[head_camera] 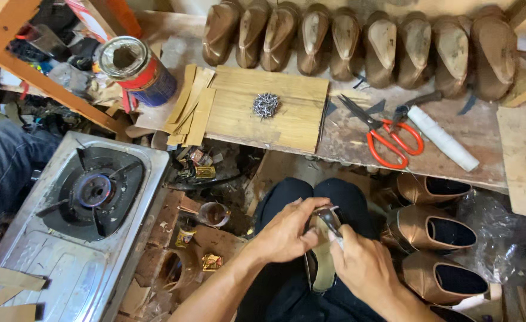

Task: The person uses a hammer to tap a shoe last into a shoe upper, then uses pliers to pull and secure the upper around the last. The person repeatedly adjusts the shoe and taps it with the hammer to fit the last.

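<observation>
Both hands — left hand (285, 234), right hand (358, 262) — clamp the bronze shoe (321, 262) sole-up on the lap, below the counter (453, 167); pulling evenly and holding the shoe firmly seems wise.

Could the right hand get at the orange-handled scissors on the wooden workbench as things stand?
Probably yes, once freed. The orange-handled scissors lie uncovered on the wooden workbench, just ahead of the right hand, with nothing between them. That hand and the left hand are both busy gripping the bronze shoe upper on the lap.

Both hands (328, 241) and forearms are bare and sleeveless, above dark trousers (286, 292).
</observation>
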